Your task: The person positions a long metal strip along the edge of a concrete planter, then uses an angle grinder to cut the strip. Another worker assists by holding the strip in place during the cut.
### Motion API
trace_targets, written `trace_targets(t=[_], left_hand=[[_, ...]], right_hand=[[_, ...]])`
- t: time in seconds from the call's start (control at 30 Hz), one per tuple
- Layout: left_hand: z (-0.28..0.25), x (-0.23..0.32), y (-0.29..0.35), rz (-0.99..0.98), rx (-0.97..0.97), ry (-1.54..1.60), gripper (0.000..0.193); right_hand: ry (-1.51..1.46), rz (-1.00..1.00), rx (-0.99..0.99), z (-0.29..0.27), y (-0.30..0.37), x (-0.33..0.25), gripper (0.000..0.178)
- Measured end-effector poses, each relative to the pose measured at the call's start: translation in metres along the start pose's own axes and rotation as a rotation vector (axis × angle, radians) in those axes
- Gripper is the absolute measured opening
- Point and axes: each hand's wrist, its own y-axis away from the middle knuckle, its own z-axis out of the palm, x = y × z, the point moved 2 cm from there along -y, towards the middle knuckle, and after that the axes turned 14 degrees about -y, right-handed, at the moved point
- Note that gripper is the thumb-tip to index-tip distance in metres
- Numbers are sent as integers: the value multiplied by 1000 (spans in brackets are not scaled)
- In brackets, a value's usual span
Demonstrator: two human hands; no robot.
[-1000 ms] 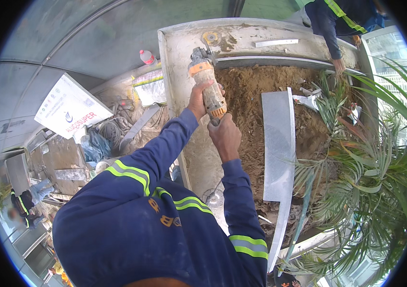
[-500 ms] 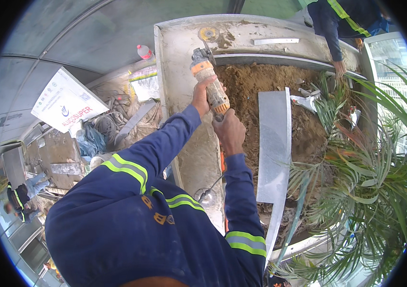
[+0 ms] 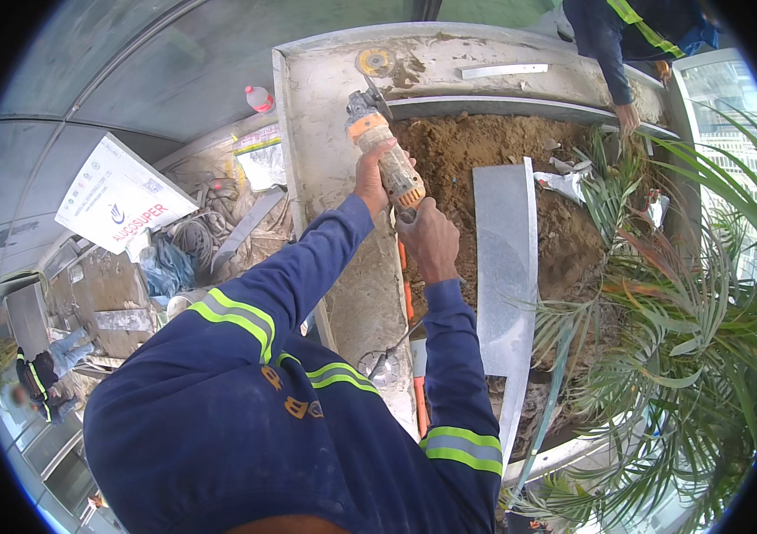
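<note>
Both my hands hold a dusty angle grinder (image 3: 400, 172) with orange bands, its head pointing away from me. My left hand (image 3: 371, 181) is wrapped round the body behind the head. My right hand (image 3: 432, 238) is closed on the rear end of the handle. The grinder's thin disc (image 3: 378, 100) stands edge-on near the near-left end of a long grey metal strip (image 3: 503, 106), which lines the planter's far inner side. I cannot tell whether disc and strip touch. A loose yellow-centred disc (image 3: 375, 62) lies on the planter's far ledge.
Brown soil (image 3: 459, 147) fills the planter beneath the grinder. A grey sheet-metal piece (image 3: 503, 240) lies across it, right of my right arm. Palm fronds (image 3: 663, 329) spread on the right. A co-worker's hand (image 3: 628, 117) is at the strip's far right. A bottle (image 3: 259, 99) stands left.
The whole scene has shifted slightly left in view. The grinder's head sits a little lower and further left. Both hands keep their hold on it.
</note>
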Motion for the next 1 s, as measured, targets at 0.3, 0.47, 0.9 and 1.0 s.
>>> trace_targets(t=[0.3, 0.47, 0.9, 1.0], left_hand=[[-1, 0, -2, -6, 7, -16, 45], [1, 1, 3, -7, 2, -28, 44], [1, 2, 3, -4, -7, -49, 45], [-2, -1, 0, -16, -3, -48, 45]], right_hand=[[-38, 16, -27, 1, -3, 2, 39], [-52, 4, -6, 4, 0, 4, 38], [-49, 13, -15, 5, -1, 6, 40], [-46, 15, -12, 7, 0, 8, 40]])
